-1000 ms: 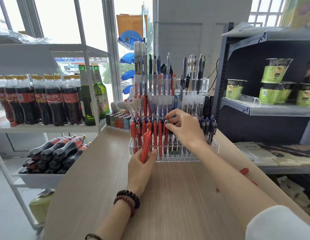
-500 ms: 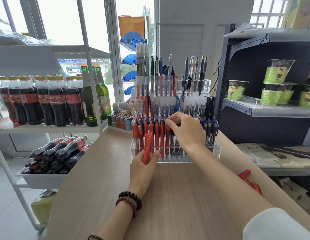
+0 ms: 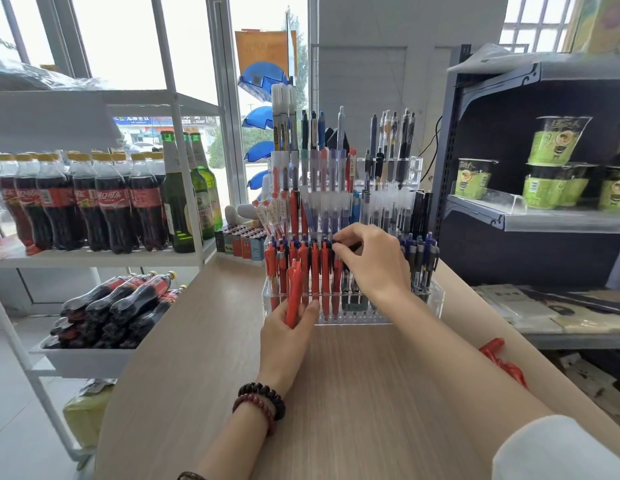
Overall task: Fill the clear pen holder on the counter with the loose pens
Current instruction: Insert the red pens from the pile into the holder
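At twelve o'clock on the counter (image 3: 336, 393), straight ahead of me, stands the clear pen holder (image 3: 357, 318). Its tiers are crowded with upright pens and its front row runs red from the nine o'clock end towards the middle.

My right hand (image 3: 370, 263) is over the middle of that front row. The thumb and fingertips (image 3: 338, 249) pinch the top of a front-row pen (image 3: 337, 282) that stands upright in the rack. I judge I am seating it in its slot, so the step in hand is one insertion among many, with the task well along.

My left hand (image 3: 287, 329) rests at the holder's seven o'clock corner, touching its front wall. Its fingers are curled round a small bunch of red pens (image 3: 294, 294) held upright as my supply.

At about four o'clock from the holder, near the counter's edge and partly behind my right forearm, lie red things (image 3: 502, 362) that look like more loose pens.

Next I should let go once this pen sits straight. Then I should draw one pen from the left-hand bunch and drop it tip down into the neighbouring free hole towards three o'clock. My own hand hides which holes are free there, so I must look before aiming and keep clear of the tops beside it.
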